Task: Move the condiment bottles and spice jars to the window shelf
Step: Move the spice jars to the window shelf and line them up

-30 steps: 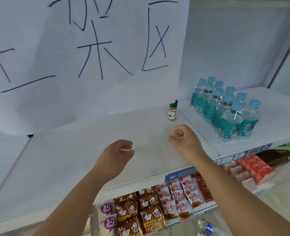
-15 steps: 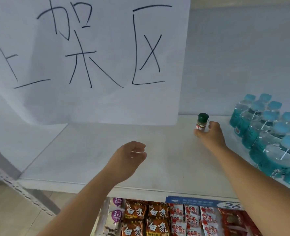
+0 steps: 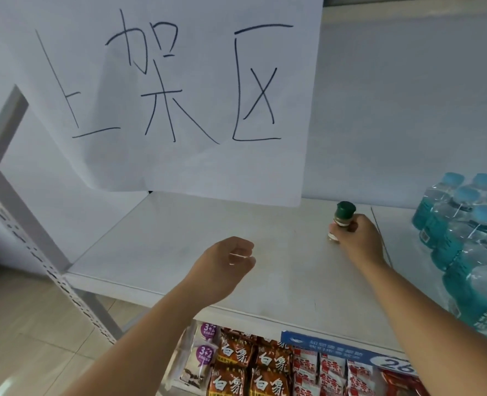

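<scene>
A small spice jar [image 3: 343,217] with a dark green cap and brown contents stands on the white shelf [image 3: 179,238], right of centre near the back. My right hand [image 3: 358,241] is wrapped around its lower half, fingers closed on it, so only the cap and neck show. My left hand [image 3: 225,264] hovers above the middle of the shelf, fingers curled in loosely with nothing in them.
A large paper sign [image 3: 165,95] with handwritten characters hangs over the shelf's back. A pack of water bottles with blue caps [image 3: 470,241] fills the right end. Snack packets [image 3: 253,367] lie on the lower shelf. A perforated metal upright [image 3: 22,224] stands at left.
My right hand reached from the shelf's front to the spice jar and closed around it. The view swung left and closer to the shelf. My left hand stayed curled over the shelf.
</scene>
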`<move>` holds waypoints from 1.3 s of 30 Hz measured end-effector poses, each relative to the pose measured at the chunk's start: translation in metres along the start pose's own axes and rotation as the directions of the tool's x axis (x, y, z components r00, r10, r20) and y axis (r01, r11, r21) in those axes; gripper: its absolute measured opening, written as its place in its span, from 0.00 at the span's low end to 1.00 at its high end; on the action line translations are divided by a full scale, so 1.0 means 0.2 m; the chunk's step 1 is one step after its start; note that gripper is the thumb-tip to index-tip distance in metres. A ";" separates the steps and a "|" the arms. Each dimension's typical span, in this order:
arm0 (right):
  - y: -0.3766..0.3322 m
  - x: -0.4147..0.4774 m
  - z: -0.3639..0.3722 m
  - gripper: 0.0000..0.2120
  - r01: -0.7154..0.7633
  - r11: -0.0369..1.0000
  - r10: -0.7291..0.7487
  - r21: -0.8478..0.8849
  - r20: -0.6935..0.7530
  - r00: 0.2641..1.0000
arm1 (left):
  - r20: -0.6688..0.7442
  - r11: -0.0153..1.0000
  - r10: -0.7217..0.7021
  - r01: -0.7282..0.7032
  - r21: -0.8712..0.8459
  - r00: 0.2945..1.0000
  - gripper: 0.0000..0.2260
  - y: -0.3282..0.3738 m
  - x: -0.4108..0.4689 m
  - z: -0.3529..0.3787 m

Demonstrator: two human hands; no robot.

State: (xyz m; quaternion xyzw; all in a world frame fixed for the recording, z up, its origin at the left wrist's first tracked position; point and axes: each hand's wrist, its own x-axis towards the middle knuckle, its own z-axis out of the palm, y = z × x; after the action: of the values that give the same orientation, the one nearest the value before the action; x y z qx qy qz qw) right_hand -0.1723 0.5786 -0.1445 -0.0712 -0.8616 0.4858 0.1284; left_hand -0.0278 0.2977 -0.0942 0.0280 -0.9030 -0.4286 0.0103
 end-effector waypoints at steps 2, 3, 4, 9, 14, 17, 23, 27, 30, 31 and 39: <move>-0.05 -0.09 0.06 0.12 0.031 0.998 -0.034 0.061 0.037 0.999 | -0.006 1.000 -0.007 0.007 -0.002 1.000 0.10 -0.01 -0.02 -0.02; -0.07 -0.15 0.10 0.11 0.045 0.994 -0.050 0.099 0.056 0.997 | -0.011 1.000 -0.008 0.008 -0.003 1.000 0.11 -0.01 -0.02 -0.04; -0.10 -0.20 0.13 0.10 0.054 0.989 -0.066 0.138 0.083 0.994 | -0.018 1.000 -0.007 0.007 -0.001 1.000 0.11 -0.02 -0.03 -0.05; -0.25 -0.45 0.28 0.10 0.110 0.971 -0.163 0.212 0.251 0.954 | -0.047 1.000 -0.015 0.014 -0.021 0.999 0.12 -0.08 -0.08 -0.16; -0.50 -0.68 0.45 0.12 0.172 0.959 -0.248 0.223 0.379 0.892 | -0.112 0.999 -0.037 0.035 -0.020 0.993 0.11 -0.22 -0.20 -0.34; -0.66 -0.82 0.59 0.12 0.208 0.952 -0.286 0.223 0.421 0.861 | -0.159 0.997 -0.073 0.072 -0.015 0.985 0.10 -0.37 -0.32 -0.50; -0.97 -1.22 0.93 0.15 0.260 0.935 -0.351 0.240 0.533 0.770 | -0.253 0.987 -0.159 0.150 -0.055 0.954 0.11 -0.70 -0.65 -0.88; -1.19 -1.53 1.18 0.13 0.263 0.922 -0.385 0.285 0.601 0.700 | -0.317 0.972 -0.233 0.209 -0.108 0.919 0.11 -0.94 -0.90 -1.14; -1.35 -1.76 1.37 0.10 0.257 0.909 -0.413 0.327 0.644 0.644 | -0.365 0.962 -0.272 0.250 -0.106 0.890 0.12 -1.12 -1.09 -1.34; -1.40 -1.83 1.44 0.11 0.258 0.906 -0.422 0.336 0.654 0.628 | -0.383 0.959 -0.282 0.263 -0.104 0.879 0.12 -1.17 -1.16 -1.40; -1.79 -2.33 1.89 0.09 0.270 0.862 -0.506 0.429 0.730 0.460 | -0.523 0.921 -0.378 0.368 -0.129 0.764 0.10 -1.53 -1.63 -1.83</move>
State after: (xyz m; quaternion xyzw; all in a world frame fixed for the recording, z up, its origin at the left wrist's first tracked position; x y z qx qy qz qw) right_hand 0.1648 -0.0314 -0.0963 0.3806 -0.7425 0.5235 -0.1727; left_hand 0.3254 -0.1596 -0.0983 0.3256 -0.8356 -0.4050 0.1781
